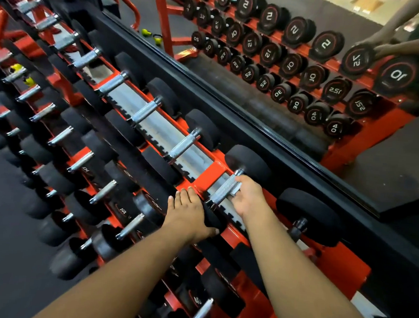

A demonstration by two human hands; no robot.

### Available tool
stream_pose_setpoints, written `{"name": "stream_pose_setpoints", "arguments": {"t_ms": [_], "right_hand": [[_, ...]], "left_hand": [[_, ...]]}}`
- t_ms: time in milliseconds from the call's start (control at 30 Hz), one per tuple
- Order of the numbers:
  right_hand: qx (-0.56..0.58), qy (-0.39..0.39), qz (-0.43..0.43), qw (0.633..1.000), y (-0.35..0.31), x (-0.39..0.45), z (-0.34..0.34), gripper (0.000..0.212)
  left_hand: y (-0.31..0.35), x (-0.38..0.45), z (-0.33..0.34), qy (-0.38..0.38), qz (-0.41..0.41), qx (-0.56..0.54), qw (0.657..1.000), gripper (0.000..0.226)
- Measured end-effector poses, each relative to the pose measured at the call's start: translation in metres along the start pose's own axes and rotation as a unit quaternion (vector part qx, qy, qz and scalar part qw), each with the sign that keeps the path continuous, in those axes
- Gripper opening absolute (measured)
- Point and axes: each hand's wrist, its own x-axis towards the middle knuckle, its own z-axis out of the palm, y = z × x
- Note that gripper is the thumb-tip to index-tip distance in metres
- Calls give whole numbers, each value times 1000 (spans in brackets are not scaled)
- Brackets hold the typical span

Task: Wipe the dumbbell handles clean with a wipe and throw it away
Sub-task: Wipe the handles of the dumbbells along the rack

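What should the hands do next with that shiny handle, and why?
Probably slide the right hand down the handle toward the near end. Its fingers curl round the handle's far part, with a bit of white, likely the wipe, showing beneath, so the near part seems unwiped. The left hand rests on the near weight, steadying it.

Two bare forearms, no sleeves, left hand and right hand without rings, watch or gloves

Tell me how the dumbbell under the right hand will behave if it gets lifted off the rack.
The dumbbell is probably heavy for its size, with thick black heads. Its knurled steel handle should resist slipping under the right hand. With round heads, it could roll if set down outside the rack cradle.
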Motion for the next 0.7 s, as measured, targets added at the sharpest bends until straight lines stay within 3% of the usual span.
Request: {"name": "stream_pose_setpoints", "arguments": {"t_ms": [133, 367, 567, 700], "right_hand": [[-22, -30, 6, 999, -8, -13, -5, 5], [-64, -37, 13, 997, -9, -11, 7, 27], [-34, -46, 13, 998, -10, -8, -3, 20], [-69, -49, 29, 996, -12, -13, 11, 40]], "left_hand": [[0, -1, -1, -3, 2, -6, 1000, 141], [0, -2, -2, -6, 2, -8, 1000, 140], [0, 0, -1, -8, 4, -5, 1000, 140], [0, -1, -2, -6, 4, -2, 1000, 140]]}}
